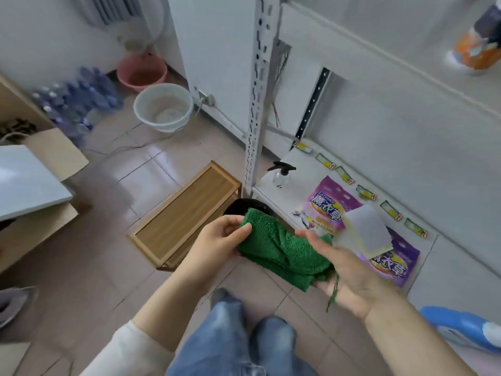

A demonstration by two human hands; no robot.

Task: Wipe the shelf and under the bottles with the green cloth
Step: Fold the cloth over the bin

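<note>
tiles [108, 267]; left grip [217, 240], right grip [347, 270] round green cloth [282, 248]

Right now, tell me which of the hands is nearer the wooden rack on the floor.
Left. The left hand, pinching the green cloth, is at the right edge of the wooden rack; the right hand holds the cloth's far end, over by the shelf.

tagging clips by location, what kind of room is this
Probably a utility or storage room: a white metal shelf holding purple bags and a spray bottle, with basins on the tiled floor.
</note>
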